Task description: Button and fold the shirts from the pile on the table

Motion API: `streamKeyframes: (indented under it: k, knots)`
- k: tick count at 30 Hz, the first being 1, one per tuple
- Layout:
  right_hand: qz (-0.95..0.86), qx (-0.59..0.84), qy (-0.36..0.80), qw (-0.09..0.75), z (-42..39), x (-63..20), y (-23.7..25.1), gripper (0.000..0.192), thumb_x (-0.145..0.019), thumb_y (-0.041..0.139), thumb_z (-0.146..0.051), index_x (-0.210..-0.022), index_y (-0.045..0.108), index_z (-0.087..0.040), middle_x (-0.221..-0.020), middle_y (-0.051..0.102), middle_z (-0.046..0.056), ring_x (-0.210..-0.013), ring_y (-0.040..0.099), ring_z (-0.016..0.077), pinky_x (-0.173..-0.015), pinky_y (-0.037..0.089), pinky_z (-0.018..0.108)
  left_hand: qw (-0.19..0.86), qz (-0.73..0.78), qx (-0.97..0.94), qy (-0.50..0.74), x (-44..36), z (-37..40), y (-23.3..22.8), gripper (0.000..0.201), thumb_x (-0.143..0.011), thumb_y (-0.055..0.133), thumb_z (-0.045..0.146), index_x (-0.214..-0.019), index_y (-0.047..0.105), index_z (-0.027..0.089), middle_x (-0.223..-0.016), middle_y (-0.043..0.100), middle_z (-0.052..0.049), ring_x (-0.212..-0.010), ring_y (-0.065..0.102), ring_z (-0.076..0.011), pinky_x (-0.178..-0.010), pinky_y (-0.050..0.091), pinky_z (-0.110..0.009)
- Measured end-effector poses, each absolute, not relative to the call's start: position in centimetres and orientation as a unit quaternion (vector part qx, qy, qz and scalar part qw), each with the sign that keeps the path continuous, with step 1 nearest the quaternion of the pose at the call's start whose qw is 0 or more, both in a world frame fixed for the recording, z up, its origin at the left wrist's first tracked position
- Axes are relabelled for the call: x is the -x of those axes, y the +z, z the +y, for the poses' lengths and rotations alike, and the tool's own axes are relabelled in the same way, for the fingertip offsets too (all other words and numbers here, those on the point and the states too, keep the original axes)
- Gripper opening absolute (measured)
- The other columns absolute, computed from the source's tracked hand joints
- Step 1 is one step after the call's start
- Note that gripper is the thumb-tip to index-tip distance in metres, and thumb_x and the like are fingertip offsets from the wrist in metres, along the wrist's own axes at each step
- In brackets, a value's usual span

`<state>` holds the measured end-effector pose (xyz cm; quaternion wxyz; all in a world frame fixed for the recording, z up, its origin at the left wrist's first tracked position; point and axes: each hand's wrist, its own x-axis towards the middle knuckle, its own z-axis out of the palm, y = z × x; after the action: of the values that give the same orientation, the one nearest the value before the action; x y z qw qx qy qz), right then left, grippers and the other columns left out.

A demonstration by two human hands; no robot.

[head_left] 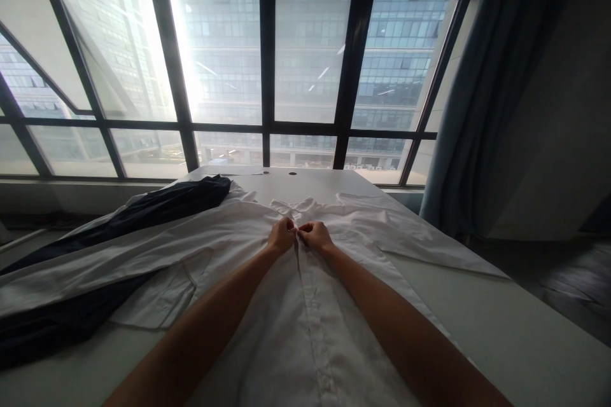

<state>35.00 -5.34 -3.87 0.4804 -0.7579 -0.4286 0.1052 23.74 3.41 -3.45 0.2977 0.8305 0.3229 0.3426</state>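
both hands' grip, left hand [281,235] and right hand [315,235], pinches white shirt [305,324] placket.

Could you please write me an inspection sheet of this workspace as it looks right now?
Surface: pale table, mostly covered by clothing.
Job's things: white shirt lying flat, front up, collar toward the window; placket buttoned lower down.
Clutter: dark garment draped over the shirt's side, on the left; two small dark spots near the table's far edge.
Hands: left hand and right hand meet at the placket just below the collar, fingers pinching the fabric.
Cables: nothing seen.
Surroundings: large dark-framed window with office buildings outside; blue curtain on the right.
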Motion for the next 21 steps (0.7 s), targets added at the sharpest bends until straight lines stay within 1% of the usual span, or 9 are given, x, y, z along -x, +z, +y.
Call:
streamKeyframes:
  k: [3, 7, 10, 12, 14, 16, 19, 21]
  knots:
    - [-0.434, 0.761, 0.105, 0.471, -5.4, -35.1, -3.8, 0.015, -0.074, 0.073, -0.029, -0.080, 0.076, -0.015, -0.068, 0.074, 0.005, -0.066, 0.069, 0.0178, -0.059, 0.050, 0.021, 0.291, 0.327, -0.830, 0.347, -23.7, 3.3, -3.3, 0.006, -0.077, 0.065, 0.014, -0.074, 0.062, 0.018, -0.071, 0.063, 0.001, -0.069, 0.056, -0.0147, -0.064, 0.040, -0.024]
    - [-0.461, 0.761, 0.067, 0.452, -5.7, -34.6, -3.4, 0.013, -0.075, 0.072, -0.028, -0.081, 0.075, -0.017, -0.082, 0.076, 0.005, -0.077, 0.071, 0.0189, -0.068, 0.050, 0.023, 0.316, 0.339, -0.815, 0.349, -23.5, 2.8, -2.8, 0.006, -0.076, 0.066, 0.012, -0.073, 0.064, 0.017, -0.073, 0.068, -0.001, -0.072, 0.061, -0.0156, -0.067, 0.043, -0.024]
    - [-0.474, 0.765, 0.028, 0.434, -5.9, -34.2, -3.3, 0.010, -0.076, 0.071, -0.025, -0.083, 0.075, -0.020, -0.086, 0.077, 0.005, -0.083, 0.071, 0.0198, -0.074, 0.050, 0.024, 0.358, 0.353, -0.792, 0.346, -23.5, 2.5, -2.4, 0.008, -0.077, 0.067, 0.011, -0.084, 0.066, 0.017, -0.077, 0.072, -0.004, -0.076, 0.066, -0.0165, -0.068, 0.045, -0.023]
    - [-0.481, 0.765, 0.015, 0.428, -5.9, -34.0, -3.3, 0.010, -0.077, 0.068, -0.022, -0.084, 0.075, -0.022, -0.086, 0.077, 0.004, -0.084, 0.071, 0.0201, -0.076, 0.050, 0.025, 0.379, 0.363, -0.780, 0.340, -23.4, 2.4, -2.2, 0.017, -0.077, 0.071, 0.015, -0.094, 0.066, 0.016, -0.080, 0.074, -0.005, -0.077, 0.068, -0.0174, -0.068, 0.045, -0.023]
    - [-0.487, 0.757, 0.018, 0.436, -6.0, -34.0, -3.4, 0.012, -0.077, 0.067, -0.021, -0.084, 0.076, -0.022, -0.085, 0.077, 0.004, -0.083, 0.071, 0.0202, -0.076, 0.050, 0.025, 0.398, 0.371, -0.771, 0.330, -23.4, 2.4, -2.1, 0.029, -0.074, 0.078, 0.020, -0.100, 0.064, 0.015, -0.083, 0.074, -0.006, -0.078, 0.069, -0.0181, -0.066, 0.046, -0.023]
    - [-0.487, 0.745, 0.036, 0.455, -6.0, -34.2, -3.5, 0.012, -0.077, 0.068, -0.023, -0.084, 0.077, -0.021, -0.085, 0.077, 0.004, -0.080, 0.071, 0.0202, -0.073, 0.051, 0.025, 0.420, 0.376, -0.762, 0.321, -23.4, 2.6, -2.1, 0.035, -0.071, 0.081, 0.020, -0.101, 0.063, 0.015, -0.086, 0.075, -0.007, -0.078, 0.069, -0.0182, -0.064, 0.046, -0.022]
    - [-0.483, 0.731, 0.071, 0.477, -6.0, -34.4, -3.6, 0.015, -0.076, 0.071, -0.028, -0.085, 0.077, -0.019, -0.083, 0.077, 0.005, -0.074, 0.070, 0.0192, -0.067, 0.051, 0.024, 0.444, 0.372, -0.751, 0.317, -23.5, 2.9, -2.2, 0.031, -0.071, 0.080, 0.016, -0.097, 0.062, 0.015, -0.085, 0.074, -0.007, -0.076, 0.069, -0.0173, -0.063, 0.047, -0.021]
    - [-0.480, 0.731, 0.078, 0.479, -5.9, -34.5, -3.6, 0.015, -0.075, 0.072, -0.028, -0.084, 0.077, -0.018, -0.083, 0.077, 0.005, -0.073, 0.070, 0.0188, -0.067, 0.051, 0.024, 0.447, 0.367, -0.751, 0.319, -23.5, 2.9, -2.3, 0.028, -0.071, 0.077, 0.013, -0.095, 0.061, 0.015, -0.081, 0.073, -0.005, -0.073, 0.068, -0.0162, -0.063, 0.047, -0.021]
